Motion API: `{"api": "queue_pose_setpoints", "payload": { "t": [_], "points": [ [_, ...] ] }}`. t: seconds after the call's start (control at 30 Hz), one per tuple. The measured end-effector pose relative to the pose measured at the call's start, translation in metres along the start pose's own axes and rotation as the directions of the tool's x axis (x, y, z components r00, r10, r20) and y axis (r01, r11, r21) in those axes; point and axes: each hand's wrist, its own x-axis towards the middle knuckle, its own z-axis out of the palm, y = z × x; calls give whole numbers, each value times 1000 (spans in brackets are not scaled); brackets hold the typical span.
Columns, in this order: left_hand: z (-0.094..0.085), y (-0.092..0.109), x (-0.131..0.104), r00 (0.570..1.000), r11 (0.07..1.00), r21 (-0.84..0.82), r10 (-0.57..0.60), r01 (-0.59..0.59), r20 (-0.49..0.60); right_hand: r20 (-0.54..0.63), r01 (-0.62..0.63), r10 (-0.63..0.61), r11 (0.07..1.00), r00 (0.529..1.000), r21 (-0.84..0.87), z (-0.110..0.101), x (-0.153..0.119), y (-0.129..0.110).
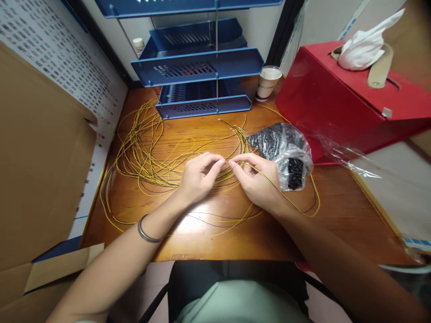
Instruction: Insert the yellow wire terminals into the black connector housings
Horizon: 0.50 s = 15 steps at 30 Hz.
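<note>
Thumb and forefinger of my left hand (201, 175) pinch the end of a thin yellow wire, close to the fingertips of my right hand (254, 177). My right hand is also closed in a pinch on the wire, which runs back over my right wrist. What lies between the fingertips is too small to make out. Behind and left of my hands spreads a loose coil of yellow and dark wires (134, 152) on the wooden table (188, 249). Several wire ends with small metal tips stick up just beyond my right hand.
Blue stacked trays (202, 105) stand at the back, with a paper cup (267, 84) beside them. To the right are a plastic bag of black parts (281, 143) and a red tissue box (323, 98). Cardboard (43, 148) rises at the left.
</note>
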Motion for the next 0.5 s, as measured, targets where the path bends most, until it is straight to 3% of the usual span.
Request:
{"api": "queue_pose_setpoints", "payload": {
  "t": [0.5],
  "points": [
    [0,1,1,1000,999,-36,2,-2,10,11,84,-84,996,996,8,0,1,4]
  ]
}}
